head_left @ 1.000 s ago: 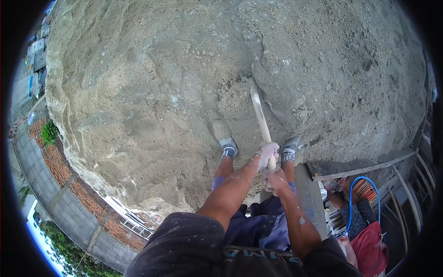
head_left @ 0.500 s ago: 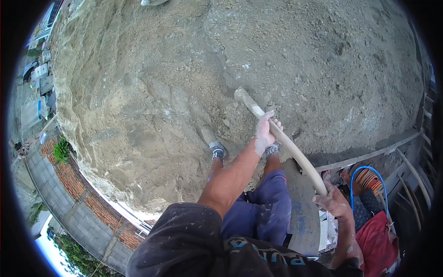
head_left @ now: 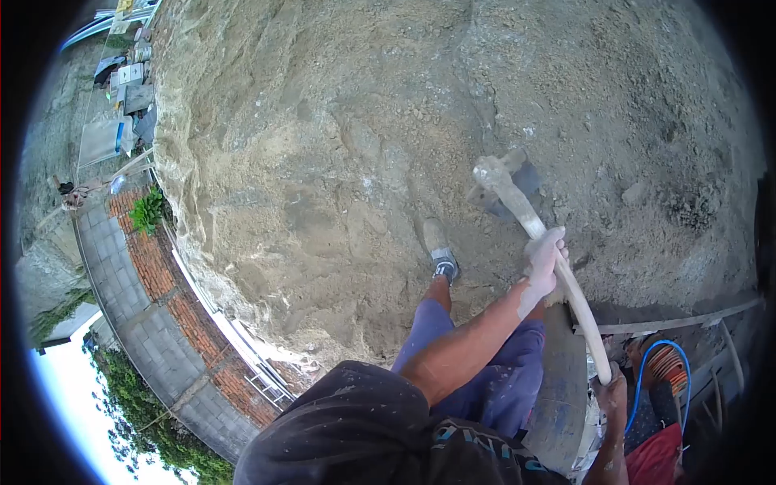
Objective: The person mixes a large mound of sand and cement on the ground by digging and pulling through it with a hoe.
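Note:
A hoe with a long, pale wooden handle slants from the lower right up to the middle of the view. At its far end is a flat, dark metal blade, partly hidden behind the handle's rounded head. I cannot tell whether the blade touches the soil. My left hand, dusted with pale dirt, is closed around the upper handle. Closer to my body, my right hand wraps the handle's lower end. Loose grey-brown soil lies under and around the blade. One dusty shoe stands on it.
A wooden board edges the soil at right. Beyond it are a bucket-like thing with a blue hoop and a red cloth. A brick and block wall runs along the lower left, with a green plant beside it.
The view has swung, so most things sit farther right. The hoe's blade now shows, where before only the handle's head was visible. Both hands have kept their grip.

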A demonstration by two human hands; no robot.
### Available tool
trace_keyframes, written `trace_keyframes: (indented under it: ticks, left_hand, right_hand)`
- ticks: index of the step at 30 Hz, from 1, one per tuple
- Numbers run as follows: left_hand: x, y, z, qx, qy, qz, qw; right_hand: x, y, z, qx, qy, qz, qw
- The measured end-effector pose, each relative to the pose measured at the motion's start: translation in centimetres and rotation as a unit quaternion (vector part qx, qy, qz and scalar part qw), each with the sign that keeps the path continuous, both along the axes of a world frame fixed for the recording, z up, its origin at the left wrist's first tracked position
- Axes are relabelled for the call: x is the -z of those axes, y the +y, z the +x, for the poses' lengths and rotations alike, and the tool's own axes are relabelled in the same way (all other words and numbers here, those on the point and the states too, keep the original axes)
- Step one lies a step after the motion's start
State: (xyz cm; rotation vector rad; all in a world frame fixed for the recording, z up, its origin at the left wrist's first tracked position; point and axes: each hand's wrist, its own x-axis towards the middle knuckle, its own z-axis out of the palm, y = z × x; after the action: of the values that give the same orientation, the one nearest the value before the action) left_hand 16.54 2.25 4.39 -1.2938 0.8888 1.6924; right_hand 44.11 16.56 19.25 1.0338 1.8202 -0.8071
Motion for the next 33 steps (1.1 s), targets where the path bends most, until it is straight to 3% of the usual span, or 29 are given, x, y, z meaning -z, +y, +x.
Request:
trace_keyframes:
  ticks: [1, 2, 3, 4, 5, 6, 7, 8, 10, 13, 16, 20, 22, 23, 25, 27, 30, 32, 33]
  left_hand:
    - [3.3, -4.1, -2.3, 0.012, 0.063, -0.056, 0.996]
    - [3.9, -7.9, -5.6, 0.051, 0.123, -0.135, 0.982]
    - [5.5, -12.0, -8.4, 0.104, 0.191, -0.223, 0.95]
    - [6.2, -15.8, -11.2, 0.119, 0.209, -0.261, 0.935]
    - [5.3, -19.1, -13.9, 0.165, 0.234, -0.312, 0.906]
    - [5.6, -22.0, -15.4, 0.199, 0.273, -0.391, 0.856]
    - [5.5, -23.8, -16.3, 0.137, 0.281, -0.376, 0.872]
    - [7.3, -26.4, -16.7, 0.166, 0.297, -0.4, 0.851]
    - [11.9, -31.6, -16.1, 0.23, 0.326, -0.441, 0.804]
    - [13.2, -32.8, -15.4, 0.309, 0.195, -0.444, 0.818]
    - [17.6, -31.5, -11.7, 0.253, 0.011, -0.238, 0.938]
    - [19.2, -23.6, -0.2, 0.268, -0.074, -0.156, 0.948]
    - [18.4, -19.6, 4.2, 0.243, -0.133, -0.11, 0.955]
    - [17.6, -17.8, 6.0, 0.207, -0.158, -0.072, 0.963]
    - [16.5, -13.5, 9.6, 0.114, -0.22, 0.129, 0.96]
    - [16.3, -11.9, 11.2, 0.053, -0.224, 0.176, 0.957]
    - [15.0, -10.8, 10.7, 0.013, -0.188, 0.195, 0.962]
    - [11.6, -8.9, 8.2, 0.045, -0.132, 0.143, 0.98]
    - [12.8, -8.6, 8.3, 0.041, -0.117, 0.159, 0.98]
  right_hand:
    - [4.0, -3.9, -0.4, 0.109, 0.057, -0.098, 0.988]
    - [8.7, -8.1, -0.8, 0.092, 0.084, -0.128, 0.984]
    - [7.0, -11.9, -10.0, 0.164, 0.003, -0.239, 0.957]
    - [10.1, -16.0, -12.0, 0.193, 0.048, -0.335, 0.921]
    - [11.6, -19.2, -16.0, 0.189, -0.012, -0.402, 0.896]
    - [13.6, -23.0, -18.6, 0.213, 0.013, -0.441, 0.872]
    - [13.4, -25.5, -23.5, 0.223, 0.032, -0.494, 0.84]
    - [17.4, -29.9, -24.2, 0.294, 0.043, -0.518, 0.802]
    - [20.2, -35.1, -29.1, 0.327, 0.049, -0.522, 0.786]
    - [22.8, -38.7, -31.8, 0.292, 0.055, -0.502, 0.812]
    - [24.5, -36.0, -27.5, 0.315, 0.018, -0.425, 0.849]
    - [21.6, -28.3, -19.7, 0.405, -0.071, -0.4, 0.819]
    - [20.0, -25.2, -15.9, 0.352, -0.105, -0.338, 0.866]
    - [19.3, -23.2, -13.4, 0.261, -0.077, -0.307, 0.912]
    - [17.3, -19.7, -12.1, 0.105, -0.022, -0.198, 0.974]
    - [14.3, -17.6, -11.8, -0.038, 0.013, -0.066, 0.997]
    - [16.3, -15.8, -9.9, -0.05, 0.071, -0.101, 0.991]
    - [14.1, -12.6, -12.2, -0.024, 0.041, -0.144, 0.988]
    - [11.9, -10.4, -13.8, -0.011, 0.028, -0.163, 0.986]
